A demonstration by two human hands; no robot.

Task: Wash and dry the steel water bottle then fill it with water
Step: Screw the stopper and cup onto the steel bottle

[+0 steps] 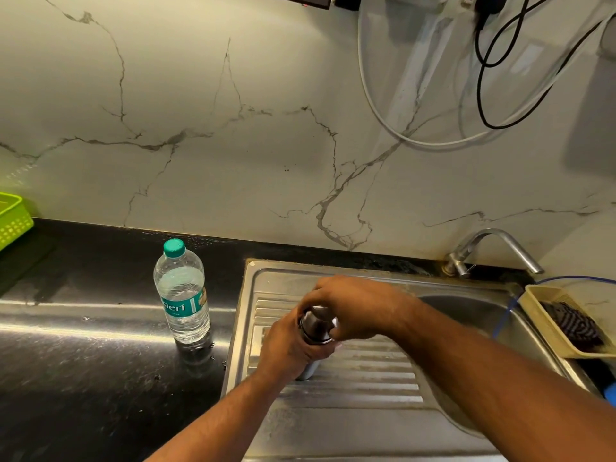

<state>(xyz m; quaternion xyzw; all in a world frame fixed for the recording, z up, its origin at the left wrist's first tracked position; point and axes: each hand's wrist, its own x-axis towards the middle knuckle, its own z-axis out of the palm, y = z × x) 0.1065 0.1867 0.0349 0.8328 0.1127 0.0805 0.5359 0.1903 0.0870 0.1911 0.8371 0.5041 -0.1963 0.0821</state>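
The steel water bottle (316,328) stands upright on the ribbed drainboard of the steel sink (366,388). My left hand (290,348) grips its body from the left. My right hand (353,308) curls over its top, fingers round the cap or neck, so most of the bottle is hidden. The tap (493,248) stands at the back right of the sink, and no water shows at its spout. The sink bowl (466,315) lies to the right of my hands, partly behind my right forearm.
A clear plastic water bottle (181,291) with a green cap stands on the black counter (83,361) left of the sink. A beige tray (563,321) with a dark scrubber sits on the sink's right edge. A green basket (13,221) is at far left. Cables hang on the marble wall.
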